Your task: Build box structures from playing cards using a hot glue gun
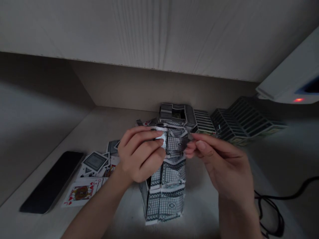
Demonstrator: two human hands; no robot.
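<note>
A long structure of folded playing cards (171,202), patterned in grey and white, lies in front of me. My left hand (143,154) is closed at its upper left side, the fingertips pressed on a shiny patch that looks like clear tape (161,136). Close to the structure's right edge, my right hand (219,159) is closed in a pinch between thumb and index finger. Whatever those fingertips hold is too small and dim to make out. Beyond both hands stands a boxy part made of folded cards (190,116) with a square opening.
Loose playing cards (96,162), including a jack of hearts (82,192), lie at left beside a black phone (52,182). Stepped rows of folded cards (239,118) extend behind right. A black cable (274,199) loops at right, below a white device (291,69) with a red light.
</note>
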